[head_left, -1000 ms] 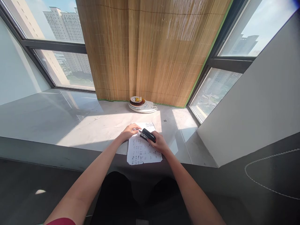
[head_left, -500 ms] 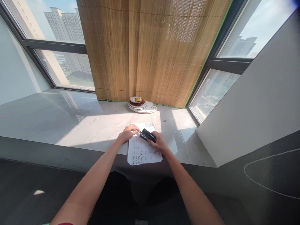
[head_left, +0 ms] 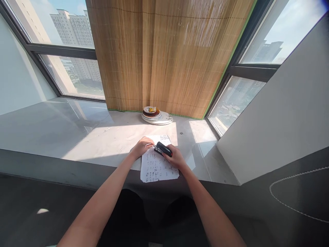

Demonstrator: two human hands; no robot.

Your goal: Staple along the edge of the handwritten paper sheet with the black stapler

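In my right hand [head_left: 175,156] is a black stapler [head_left: 164,149], its two halves spread apart and a shiny metal part showing between them. The fingers of that hand wrap round its near right end. My left hand [head_left: 143,146] is at the stapler's far left end, its fingers pinched together. A thin bright bit shows at those fingertips, too small to name. Beneath both hands lies a white sheet of paper [head_left: 154,169] with rows of handwriting and a torn lower edge. It reaches over the front edge of the sill.
A stack of plates [head_left: 164,120] stands at the back of the pale sill [head_left: 123,135], by a bamboo blind [head_left: 154,61]. Two small dark strips [head_left: 181,133] lie to the right, and small pale scraps [head_left: 106,130] to the left. A slanting wall [head_left: 269,120] bounds the right side.
The view has shifted very slightly. My left fingers have curled a little more at the stapler's end; my right hand keeps its hold.
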